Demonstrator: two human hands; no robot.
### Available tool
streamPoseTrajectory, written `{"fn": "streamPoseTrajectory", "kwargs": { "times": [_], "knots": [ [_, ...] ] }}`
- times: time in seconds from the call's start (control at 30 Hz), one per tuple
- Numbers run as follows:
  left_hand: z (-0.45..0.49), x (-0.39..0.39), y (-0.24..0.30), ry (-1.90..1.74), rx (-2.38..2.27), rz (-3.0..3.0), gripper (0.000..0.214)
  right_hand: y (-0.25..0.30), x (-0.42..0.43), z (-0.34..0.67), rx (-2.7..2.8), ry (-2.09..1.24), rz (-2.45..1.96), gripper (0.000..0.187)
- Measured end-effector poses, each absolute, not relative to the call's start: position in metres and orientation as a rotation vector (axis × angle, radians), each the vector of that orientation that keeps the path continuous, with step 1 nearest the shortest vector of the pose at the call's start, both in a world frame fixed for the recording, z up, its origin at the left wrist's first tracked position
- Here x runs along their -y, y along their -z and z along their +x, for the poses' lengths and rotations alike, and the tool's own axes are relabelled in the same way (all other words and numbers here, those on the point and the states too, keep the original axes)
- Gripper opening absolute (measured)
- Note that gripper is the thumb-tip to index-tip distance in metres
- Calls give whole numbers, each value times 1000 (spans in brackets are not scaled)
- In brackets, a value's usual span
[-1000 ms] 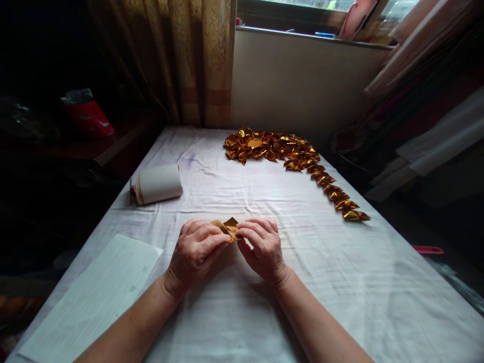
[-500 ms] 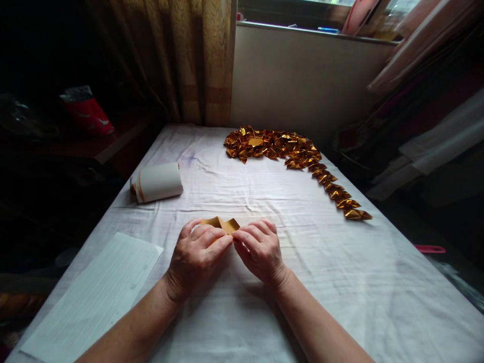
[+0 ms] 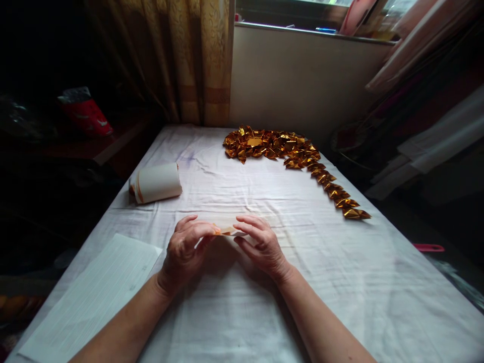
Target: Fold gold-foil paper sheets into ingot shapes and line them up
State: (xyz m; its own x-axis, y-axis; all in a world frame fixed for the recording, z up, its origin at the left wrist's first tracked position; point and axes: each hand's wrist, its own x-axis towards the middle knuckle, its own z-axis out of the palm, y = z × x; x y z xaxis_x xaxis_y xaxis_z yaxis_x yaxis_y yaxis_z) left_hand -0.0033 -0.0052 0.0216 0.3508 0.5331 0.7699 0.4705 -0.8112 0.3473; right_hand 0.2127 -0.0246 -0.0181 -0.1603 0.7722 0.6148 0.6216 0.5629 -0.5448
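Observation:
Near the middle of the table, a small folded piece of gold paper (image 3: 226, 231) is held up between my two hands, almost edge-on to me. My left hand (image 3: 188, 246) pinches its left end between thumb and fingers. At the right end, my right hand (image 3: 261, 246) has the paper between thumb and forefinger, the other fingers raised. Part of the paper is hidden behind my fingers. Beyond my hands, to the far right, lies a chain of folded shiny gold pieces (image 3: 335, 190), bunched in a heap at the back.
A white roll (image 3: 159, 184) with brown at its end lies on its side at the left. A lined paper sheet (image 3: 91, 297) rests at the table's front left. White cloth (image 3: 333, 302) covers the table. A curtain (image 3: 185, 60) hangs behind, and clothes (image 3: 434, 136) hang at the right.
The gold paper's raised points have gone from view and it now shows as a thin strip. My hands have drawn slightly apart, and the right fingers have loosened and spread.

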Motion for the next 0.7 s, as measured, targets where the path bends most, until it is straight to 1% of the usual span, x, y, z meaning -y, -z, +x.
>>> {"fn": "streamPoseTrajectory", "kwargs": {
  "times": [0.17, 0.43, 0.5, 0.57, 0.7],
  "knots": [
    [-5, 4, -17, -1462, -966, 2446, 17, 14, 25, 210, 1820, -231, -1090, 15],
    [-8, -3, -11, -1412, -927, 2498, 18, 9, 26, 213, 1817, -175, -1099, 26],
    [-7, -4, -13, -1402, -891, 2498, 20, 10, 25, 214, 1852, -149, -1098, 21],
    [-7, -5, -14, -1417, -845, 2509, 20, 9, 25, 215, 1878, -86, -1087, 14],
    [-10, -8, -11, -1432, -906, 2646, 14, -2, 28, 216, 1886, 197, -1111, 12]
  ]
}}
